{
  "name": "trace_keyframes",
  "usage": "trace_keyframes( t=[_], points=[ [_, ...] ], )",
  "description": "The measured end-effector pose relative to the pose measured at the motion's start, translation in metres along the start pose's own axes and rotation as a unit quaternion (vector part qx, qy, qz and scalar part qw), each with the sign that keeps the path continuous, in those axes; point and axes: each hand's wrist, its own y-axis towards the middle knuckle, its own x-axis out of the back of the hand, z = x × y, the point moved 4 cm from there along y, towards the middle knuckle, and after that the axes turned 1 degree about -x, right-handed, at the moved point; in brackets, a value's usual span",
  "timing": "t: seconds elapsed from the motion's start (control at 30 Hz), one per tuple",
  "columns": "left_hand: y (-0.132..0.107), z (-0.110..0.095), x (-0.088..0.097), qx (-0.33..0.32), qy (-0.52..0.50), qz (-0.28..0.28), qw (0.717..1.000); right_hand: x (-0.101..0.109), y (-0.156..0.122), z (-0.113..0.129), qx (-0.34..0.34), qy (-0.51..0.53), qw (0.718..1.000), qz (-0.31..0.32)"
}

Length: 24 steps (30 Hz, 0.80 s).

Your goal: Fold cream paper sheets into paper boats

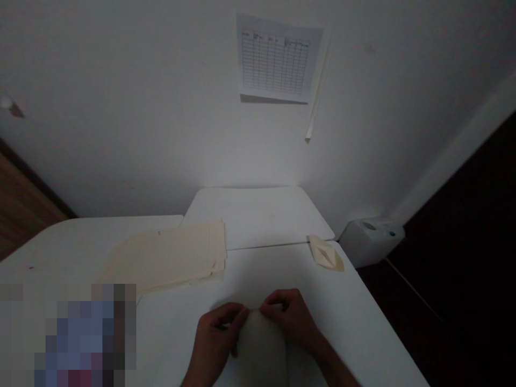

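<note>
Pinching: both hands meet over the white table, fingertips almost together at the far end of a pale sheet.
Left hand: thumb and index finger are pressed on the sheet's left corner; the other fingers curl loosely beneath.
Right hand: thumb and index finger nip the right corner, the remaining fingers bent back toward the palm.
Pale sheet: between the hands, running from the fingertips toward the wearer and out at the bottom of the view; cloth or paper, I cannot tell.
Far end: narrow between the two grips; equal pressure from both sides should stop it twisting or skewing.
Tension: a light, level pull probably serves best, since a hard tug could crumple so thin a piece.
Light: dim, with shadow around the hands, so feeling along the edge may be surer than looking.
Stack of sheets: beyond the left hand, edges uneven; a low left forearm sweeping outward could drag them.
Folded piece: near the table's right edge, well apart from the right hand, leaving it elbow room.
</note>
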Motion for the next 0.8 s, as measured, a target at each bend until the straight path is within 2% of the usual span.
trace_keyframes(
  t=[0.1, 0.2, 0.27, 0.37, 0.43, 0.57, 0.7, 0.8],
  points=[
    [0.003, 0.002, 0.006, -0.008, 0.01, -0.015, 1.0, 0.005, 0.005, -0.002, -0.003, 0.037, 0.999, 0.031],
    [0.007, 0.006, 0.009, 0.001, 0.036, -0.023, 0.999, 0.009, 0.008, -0.004, -0.005, 0.055, 0.998, 0.029],
    [0.009, 0.007, 0.011, -0.013, 0.066, -0.027, 0.997, 0.011, 0.01, -0.004, 0.009, 0.031, 0.999, 0.019],
    [0.013, 0.004, 0.012, -0.072, 0.146, -0.025, 0.986, 0.013, 0.01, 0.0, 0.043, -0.03, 0.999, 0.005],
    [0.015, 0.002, 0.011, -0.101, 0.235, -0.022, 0.966, 0.014, 0.011, 0.003, 0.059, -0.083, 0.995, -0.006],
    [0.02, -0.005, 0.006, -0.122, 0.399, -0.01, 0.909, 0.017, 0.014, 0.007, 0.069, -0.189, 0.979, -0.03],
    [0.029, -0.012, -0.001, -0.134, 0.484, 0.007, 0.865, 0.018, 0.02, 0.011, 0.091, -0.263, 0.958, -0.062],
    [0.036, -0.013, -0.005, -0.147, 0.525, 0.019, 0.838, 0.016, 0.024, 0.014, 0.116, -0.312, 0.941, -0.058]
  ],
)
